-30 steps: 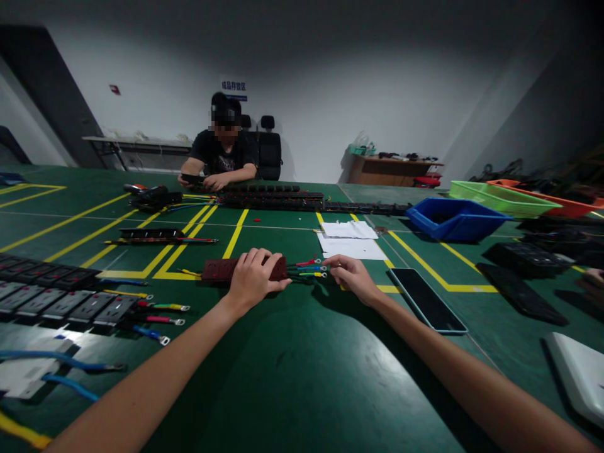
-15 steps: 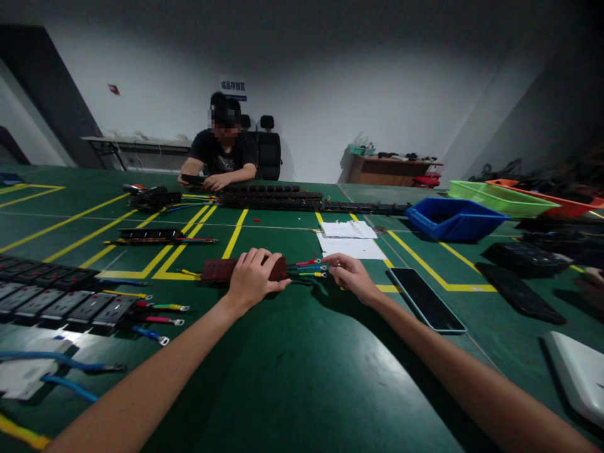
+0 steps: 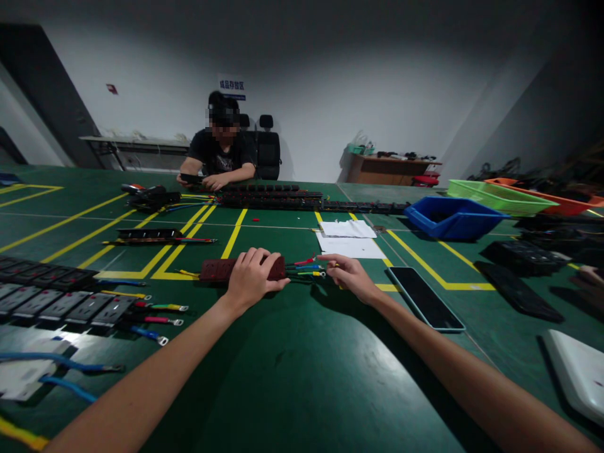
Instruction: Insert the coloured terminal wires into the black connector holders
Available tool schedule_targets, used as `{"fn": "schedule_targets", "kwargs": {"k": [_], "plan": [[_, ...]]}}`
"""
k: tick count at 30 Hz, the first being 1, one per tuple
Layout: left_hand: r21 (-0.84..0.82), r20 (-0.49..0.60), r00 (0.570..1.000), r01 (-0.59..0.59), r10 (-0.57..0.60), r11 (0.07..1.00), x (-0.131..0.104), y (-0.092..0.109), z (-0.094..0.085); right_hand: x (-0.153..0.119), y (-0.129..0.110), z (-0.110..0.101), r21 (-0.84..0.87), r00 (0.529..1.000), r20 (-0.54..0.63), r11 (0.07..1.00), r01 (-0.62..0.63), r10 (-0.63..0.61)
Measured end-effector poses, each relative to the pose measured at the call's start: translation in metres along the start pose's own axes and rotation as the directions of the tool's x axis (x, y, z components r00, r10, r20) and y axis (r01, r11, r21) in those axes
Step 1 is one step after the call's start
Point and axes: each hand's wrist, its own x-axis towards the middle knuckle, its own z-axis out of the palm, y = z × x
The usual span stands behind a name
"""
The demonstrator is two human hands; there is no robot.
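Observation:
A dark red socket strip [image 3: 216,270] lies across the green table, and my left hand [image 3: 252,277] is wrapped over its right part. From the strip's right end come several coloured wires [image 3: 302,269] with metal ring lugs. My right hand [image 3: 350,277] is beside those lugs, its index finger stretched to the red wire's tip and the other fingers curled. Whether it pinches anything is too small to tell. A short yellow wire [image 3: 189,273] leaves the strip's left end.
Right of my right hand lies a phone [image 3: 427,299]; papers [image 3: 352,242] lie behind it. Black socket strips [image 3: 66,305] with wires fill the left. A blue bin [image 3: 455,219] and green basket [image 3: 500,198] stand right. A person [image 3: 221,148] sits across the table.
My right index finger has stretched out a little to the left over the red wire's end. My left hand stays on the socket strip. The view has shifted very slightly.

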Motion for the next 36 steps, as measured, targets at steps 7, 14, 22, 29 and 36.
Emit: {"fn": "schedule_targets", "kwargs": {"k": [7, 14, 22, 29, 36], "plan": [[0.015, 0.019, 1.000, 0.000, 0.000, 1.000, 0.000, 0.000, -0.001, 0.000, 0.002, -0.003, -0.018, 0.997, 0.077, 0.999, 0.029, -0.028], [0.034, 0.029, 1.000, -0.005, 0.004, 0.999, 0.001, 0.001, -0.001, 0.000, 0.003, -0.004, -0.010, 0.994, 0.103, 0.999, 0.047, -0.046], [0.021, 0.029, 1.000, -0.010, 0.010, 1.000, 0.001, 0.000, -0.001, 0.001, 0.006, -0.003, -0.037, 0.987, 0.151, 0.998, 0.058, -0.052], [0.015, 0.022, 1.000, -0.017, 0.017, 1.000, 0.000, 0.001, -0.001, 0.000, 0.006, -0.004, -0.093, 0.987, 0.140, 0.992, 0.088, -0.075], [-0.016, 0.013, 1.000, -0.011, 0.011, 1.000, 0.001, 0.001, 0.000, -0.001, -0.007, -0.002, -0.130, 0.993, 0.113, 0.990, 0.053, -0.039]]}}
